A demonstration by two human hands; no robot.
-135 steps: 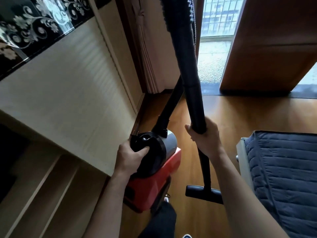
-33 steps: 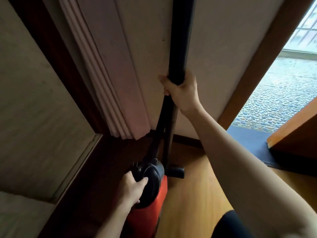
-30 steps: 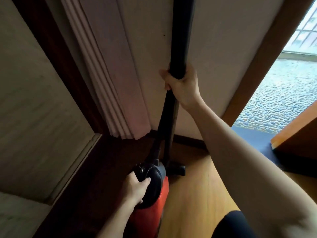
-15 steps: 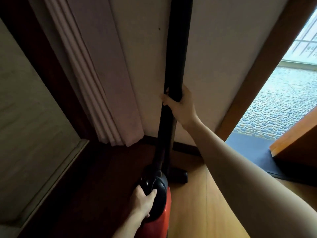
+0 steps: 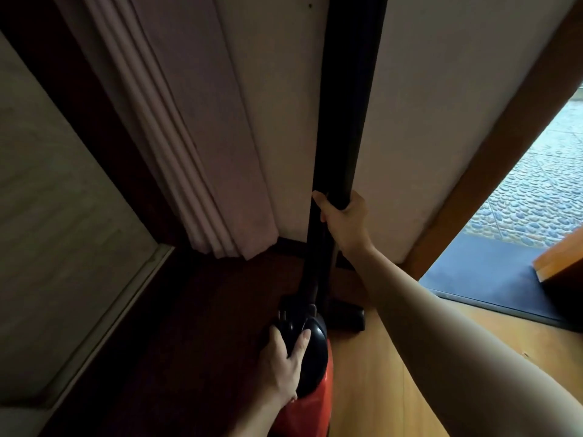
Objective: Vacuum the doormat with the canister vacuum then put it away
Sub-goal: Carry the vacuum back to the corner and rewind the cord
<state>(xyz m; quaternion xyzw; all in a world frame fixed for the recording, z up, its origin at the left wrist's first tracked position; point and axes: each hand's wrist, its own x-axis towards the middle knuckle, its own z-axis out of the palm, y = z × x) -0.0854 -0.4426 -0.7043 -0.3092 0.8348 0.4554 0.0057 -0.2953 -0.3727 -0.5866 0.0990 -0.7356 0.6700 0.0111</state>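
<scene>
The red canister vacuum [image 5: 310, 408] with its black top [image 5: 315, 351] stands on the wooden floor in a dim corner by the wall. My left hand [image 5: 284, 364] grips the black top from the left. The black wand [image 5: 347, 99] rises upright against the white wall, and my right hand [image 5: 345, 216] is closed around it about halfway up. The black floor nozzle [image 5: 345, 316] rests on the floor at the wand's foot, just behind the canister. The dark doormat [image 5: 492, 285] lies at the right by the doorway.
A folded pale curtain [image 5: 202, 137] hangs left of the wand. A light cabinet panel [image 5: 53, 216] fills the left side. A brown door frame [image 5: 492, 143] slants at the right, with a pebbled floor [image 5: 533, 200] beyond and an orange-brown door edge [image 5: 564, 260] over the mat.
I carried the vacuum from the open floor into the corner by the curtain. In the last second the canister sank lower and my right hand slid down the wand.
</scene>
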